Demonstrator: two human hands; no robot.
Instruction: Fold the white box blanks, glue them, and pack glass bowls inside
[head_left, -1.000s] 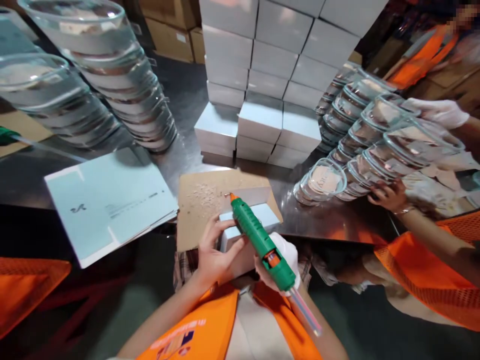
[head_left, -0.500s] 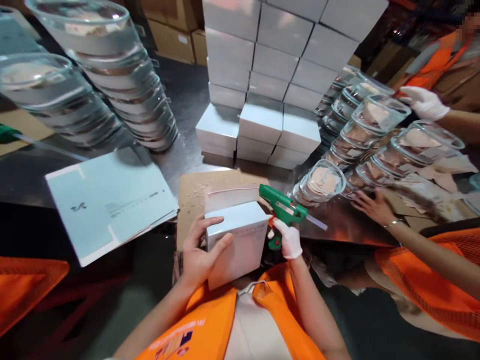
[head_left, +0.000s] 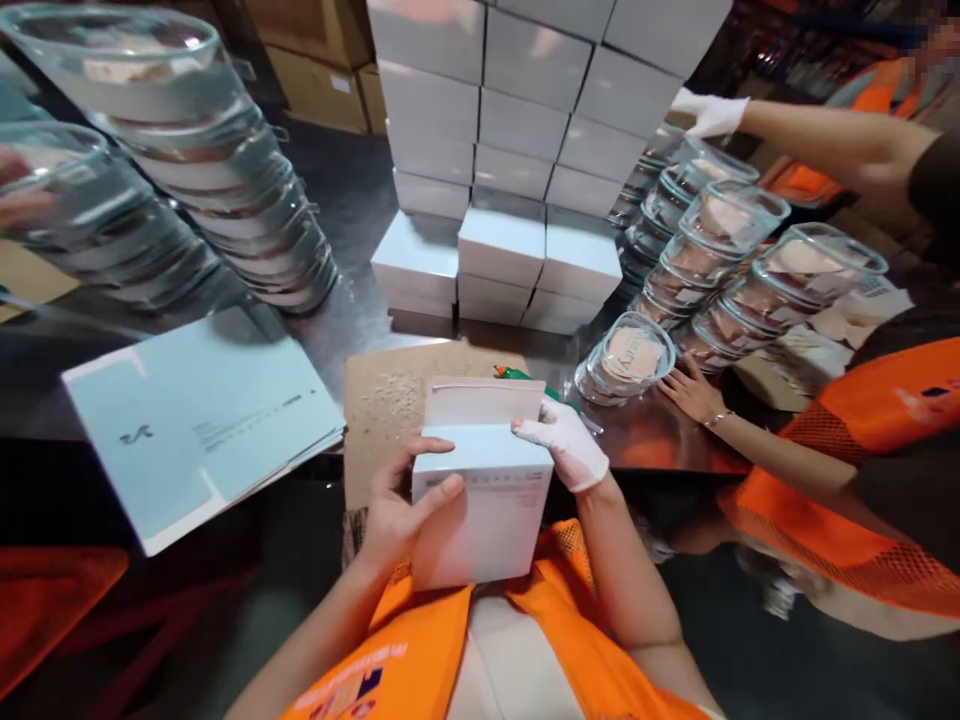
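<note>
A small white cardboard box (head_left: 484,520) is held close to my chest, its top flap (head_left: 484,403) standing up at the far side. My left hand (head_left: 409,505), bare, grips the box's left side, thumb on the near face and a finger over the top. On the right, my right hand (head_left: 566,440) in a white glove with bare fingertips is closed on the box's upper right edge by the flap. A green glue gun (head_left: 517,373) lies just beyond that hand, partly hidden by the flap and the glove.
A cardboard sheet (head_left: 397,390) lies under the box. Flat printed cartons (head_left: 202,420) are at left, near tall stacks of clear round containers (head_left: 247,190). White boxes (head_left: 502,245) are piled ahead. At right are more container stacks (head_left: 705,260) and a co-worker's hand (head_left: 694,390).
My right hand has let go of the glue gun, which now lies on the table, and has taken hold of the box. The box has turned to face me more squarely.
</note>
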